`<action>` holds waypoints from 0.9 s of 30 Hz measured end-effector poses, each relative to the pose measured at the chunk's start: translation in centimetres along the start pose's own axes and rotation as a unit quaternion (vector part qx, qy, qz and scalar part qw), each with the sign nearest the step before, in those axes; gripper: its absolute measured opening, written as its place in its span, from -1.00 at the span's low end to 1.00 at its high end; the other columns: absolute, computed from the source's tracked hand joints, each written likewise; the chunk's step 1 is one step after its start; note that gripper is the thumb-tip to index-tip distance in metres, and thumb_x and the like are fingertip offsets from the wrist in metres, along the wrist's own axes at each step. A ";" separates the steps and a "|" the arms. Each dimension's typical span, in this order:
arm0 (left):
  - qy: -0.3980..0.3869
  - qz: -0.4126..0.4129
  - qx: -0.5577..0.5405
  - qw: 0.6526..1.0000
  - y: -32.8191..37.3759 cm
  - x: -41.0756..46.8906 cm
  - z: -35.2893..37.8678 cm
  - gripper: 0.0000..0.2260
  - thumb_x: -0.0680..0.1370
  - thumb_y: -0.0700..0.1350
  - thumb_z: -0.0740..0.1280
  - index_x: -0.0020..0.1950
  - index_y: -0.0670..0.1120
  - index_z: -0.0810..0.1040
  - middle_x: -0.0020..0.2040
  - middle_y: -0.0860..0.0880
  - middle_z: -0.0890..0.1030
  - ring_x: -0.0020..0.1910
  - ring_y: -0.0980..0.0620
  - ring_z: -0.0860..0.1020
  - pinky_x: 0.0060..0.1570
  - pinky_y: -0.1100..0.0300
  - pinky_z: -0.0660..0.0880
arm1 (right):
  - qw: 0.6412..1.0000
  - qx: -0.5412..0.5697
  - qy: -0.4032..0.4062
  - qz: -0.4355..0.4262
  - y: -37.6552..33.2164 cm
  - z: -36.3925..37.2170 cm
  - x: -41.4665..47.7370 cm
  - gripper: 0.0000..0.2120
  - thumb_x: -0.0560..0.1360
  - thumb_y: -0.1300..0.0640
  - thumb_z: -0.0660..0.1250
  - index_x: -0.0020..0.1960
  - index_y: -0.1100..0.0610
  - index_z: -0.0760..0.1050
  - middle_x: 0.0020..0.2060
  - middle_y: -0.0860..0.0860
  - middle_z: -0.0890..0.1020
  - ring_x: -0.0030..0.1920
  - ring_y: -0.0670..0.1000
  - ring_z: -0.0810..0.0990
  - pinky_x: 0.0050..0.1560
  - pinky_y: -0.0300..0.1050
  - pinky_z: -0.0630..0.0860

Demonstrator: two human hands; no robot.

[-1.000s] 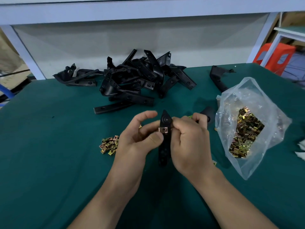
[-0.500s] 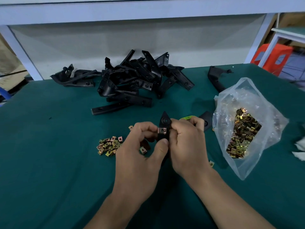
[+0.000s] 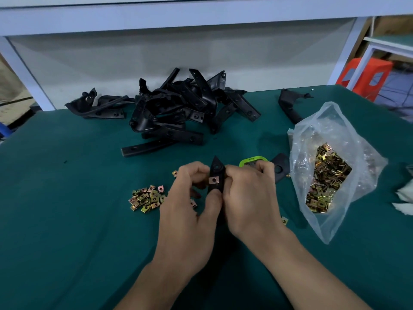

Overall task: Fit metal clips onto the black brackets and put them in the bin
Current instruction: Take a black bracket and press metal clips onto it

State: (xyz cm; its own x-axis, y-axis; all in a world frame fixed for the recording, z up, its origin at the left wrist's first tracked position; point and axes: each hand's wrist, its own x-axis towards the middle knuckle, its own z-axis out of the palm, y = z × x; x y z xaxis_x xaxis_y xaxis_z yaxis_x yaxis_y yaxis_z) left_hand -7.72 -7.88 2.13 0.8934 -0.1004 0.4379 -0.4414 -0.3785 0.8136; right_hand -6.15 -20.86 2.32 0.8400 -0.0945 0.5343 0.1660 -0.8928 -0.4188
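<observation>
A black bracket (image 3: pixel 217 167) stands upright between my two hands above the green table. A square copper-coloured metal clip (image 3: pixel 214 180) sits on its left edge below the tip. My left hand (image 3: pixel 190 209) curls round the bracket's left side, thumb pressed just under the clip. My right hand (image 3: pixel 250 198) grips the bracket from the right. The bracket's lower part is hidden behind my hands. A small heap of loose clips (image 3: pixel 147 199) lies left of my left hand. A pile of black brackets (image 3: pixel 178 113) lies at the back.
A clear plastic bag (image 3: pixel 330 166) with many clips lies at the right. A single black bracket (image 3: pixel 290 106) lies behind it, another black part (image 3: pixel 279 168) and a green-rimmed item (image 3: pixel 252 161) beside my right hand. White scraps (image 3: pixel 404 202) at the far right edge.
Both hands with the bracket have sunk slightly towards the table. My left fingers have curled closer round the bracket, thumb now below the clip.
</observation>
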 end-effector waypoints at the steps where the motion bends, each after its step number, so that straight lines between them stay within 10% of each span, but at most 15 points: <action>1: 0.000 0.016 0.040 0.999 0.1 0.0 0.0 -0.75 0.54 -0.07 0.32 0.14 0.24 0.45 0.09 0.29 0.57 0.15 0.21 0.53 0.07 0.45 0.37 | 1.000 -0.010 -0.012 0.003 0.0 0.0 0.0 -0.67 0.41 0.02 -0.07 -0.38 0.05 0.37 -0.51 -0.08 0.43 -0.40 0.04 0.41 0.05 0.07 0.25; 7: 0.009 0.072 0.180 0.981 0.2 -0.1 0.0 -0.76 0.56 -0.17 0.27 0.17 0.10 0.51 0.07 0.24 0.48 0.03 0.18 0.39 0.11 0.42 0.27 | 0.991 -0.119 -0.049 -0.035 0.2 0.3 -0.3 -0.76 0.34 0.13 0.42 -0.36 0.05 0.35 -0.49 -0.08 0.46 -0.41 0.09 0.49 0.02 0.04 0.22; 19: -0.060 0.086 0.169 0.980 -0.3 0.8 -0.2 -0.75 0.52 -0.24 0.19 0.10 0.06 0.46 -0.05 0.15 0.48 -0.06 0.05 0.41 -0.02 0.21 0.34 | 0.996 -0.088 -0.017 -0.018 -0.1 0.2 -0.1 -0.79 0.31 0.13 0.23 -0.39 0.01 0.20 -0.55 -0.05 0.40 -0.45 0.07 0.24 0.01 0.06 0.23; 27: -0.052 0.041 0.135 0.989 -0.5 0.3 0.0 -0.75 0.52 -0.05 0.18 0.16 0.21 0.39 -0.01 0.27 0.50 -0.03 0.18 0.47 0.00 0.45 0.31 | 0.997 -0.071 -0.007 0.012 0.1 0.3 0.3 -0.76 0.30 0.20 0.19 -0.44 0.01 0.18 -0.55 -0.03 0.41 -0.46 0.09 0.28 0.01 0.08 0.23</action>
State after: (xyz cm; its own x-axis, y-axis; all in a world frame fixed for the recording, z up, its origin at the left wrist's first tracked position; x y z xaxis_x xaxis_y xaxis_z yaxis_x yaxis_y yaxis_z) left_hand -7.24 -7.73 1.82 0.8656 -0.2298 0.4449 -0.4866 -0.5951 0.6396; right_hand -5.71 -20.81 2.20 0.8498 -0.1117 0.5151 0.0714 -0.9439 -0.3225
